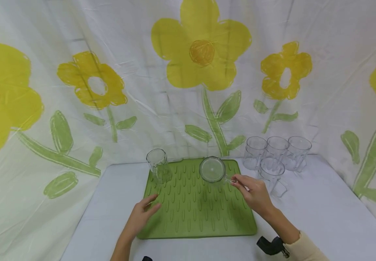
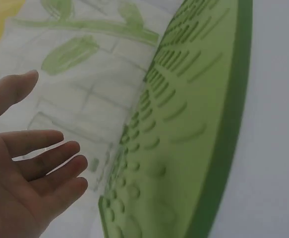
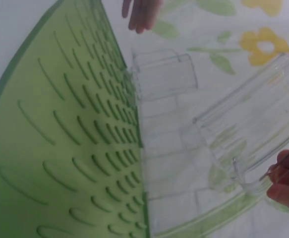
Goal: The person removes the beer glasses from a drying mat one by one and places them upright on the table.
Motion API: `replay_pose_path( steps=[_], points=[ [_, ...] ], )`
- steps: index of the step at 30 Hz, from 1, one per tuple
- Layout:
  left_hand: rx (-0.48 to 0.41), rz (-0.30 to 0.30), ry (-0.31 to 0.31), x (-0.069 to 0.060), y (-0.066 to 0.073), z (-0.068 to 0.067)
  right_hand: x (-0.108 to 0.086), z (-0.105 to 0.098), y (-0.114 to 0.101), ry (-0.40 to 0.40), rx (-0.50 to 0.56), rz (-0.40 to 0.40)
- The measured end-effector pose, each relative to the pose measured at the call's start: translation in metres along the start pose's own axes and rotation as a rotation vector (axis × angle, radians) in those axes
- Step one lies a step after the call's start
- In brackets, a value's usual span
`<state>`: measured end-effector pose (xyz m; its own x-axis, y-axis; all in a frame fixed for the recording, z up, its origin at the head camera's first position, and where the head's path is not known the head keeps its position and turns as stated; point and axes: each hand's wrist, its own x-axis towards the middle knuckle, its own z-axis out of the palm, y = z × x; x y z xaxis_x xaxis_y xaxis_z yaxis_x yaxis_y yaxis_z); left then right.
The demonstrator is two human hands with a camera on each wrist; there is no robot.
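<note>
My right hand [image 1: 253, 194] pinches the handle of a clear glass mug [image 1: 212, 169], held above a green ridged mat [image 1: 201, 224]. In the right wrist view that mug [image 3: 253, 119] is tilted and stands off the mat, with the fingers [image 3: 285, 191] at its handle. A second glass mug [image 1: 158, 163] stands on the mat's far left corner. Nearer to me, my left hand [image 1: 142, 212] hovers by the mat's left edge with nothing in it. Its fingers [image 2: 50, 158] are relaxed and spread from the thumb in the left wrist view.
Several clear glass mugs [image 1: 271, 170] stand grouped right of the mat on the white table [image 1: 322, 217]. Behind the table hangs a white curtain [image 1: 162, 119] with yellow flowers. A black wrist mount [image 1: 271, 246] sits on my right forearm.
</note>
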<state>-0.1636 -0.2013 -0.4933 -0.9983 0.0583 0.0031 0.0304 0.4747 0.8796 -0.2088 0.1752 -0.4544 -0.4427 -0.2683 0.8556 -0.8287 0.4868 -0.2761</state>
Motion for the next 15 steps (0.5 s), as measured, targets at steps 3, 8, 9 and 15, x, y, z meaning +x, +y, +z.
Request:
replay_pose_path(
  steps=[3, 8, 9, 15],
  points=[
    [-0.037, 0.005, -0.023, 0.004, 0.008, 0.005, 0.000, 0.000, 0.000, -0.008, 0.013, 0.009],
    [-0.091, 0.025, -0.055, 0.009, 0.021, 0.013, 0.001, 0.000, 0.000, -0.007, 0.020, -0.011],
    [-0.104, 0.031, -0.062, 0.011, 0.023, 0.015, 0.001, 0.000, -0.001, -0.005, 0.022, -0.020],
    [-0.139, 0.093, -0.089, 0.017, 0.036, 0.022, 0.003, -0.001, -0.002, -0.008, -0.002, -0.061]
  ],
)
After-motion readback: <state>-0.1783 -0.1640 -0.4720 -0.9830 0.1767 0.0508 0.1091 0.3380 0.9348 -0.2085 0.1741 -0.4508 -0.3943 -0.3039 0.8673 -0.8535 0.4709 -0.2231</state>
